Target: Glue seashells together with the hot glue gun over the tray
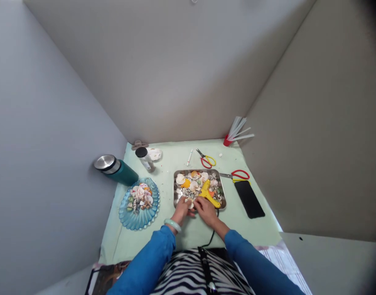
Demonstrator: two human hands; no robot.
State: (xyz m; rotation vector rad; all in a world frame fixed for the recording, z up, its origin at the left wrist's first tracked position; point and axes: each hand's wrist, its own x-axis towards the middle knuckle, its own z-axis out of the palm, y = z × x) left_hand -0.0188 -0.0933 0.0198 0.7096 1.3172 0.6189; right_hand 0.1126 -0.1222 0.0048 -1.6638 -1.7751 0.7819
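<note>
Near the front edge of a metal tray (224,192), my left hand (181,210) is closed on a small pale seashell (190,203). My right hand (205,209) meets it from the other side, thumb and fingers pinched together at the shell's edge. Whatever lies between those right fingertips is too small to make out. Beside my right hand, a yellow hot glue gun (211,198) rests across the tray on top of mixed shells (193,186). Its black cord (211,238) runs down toward my lap.
At left stand a blue glass plate (139,221) of shells, a teal bottle (124,173) and a black-lidded jar (146,159). Behind the tray lie a white marker (190,157) and scissors (207,159). On the right are more scissors (239,175), a phone (249,199) and a red cup (227,141) of glue sticks.
</note>
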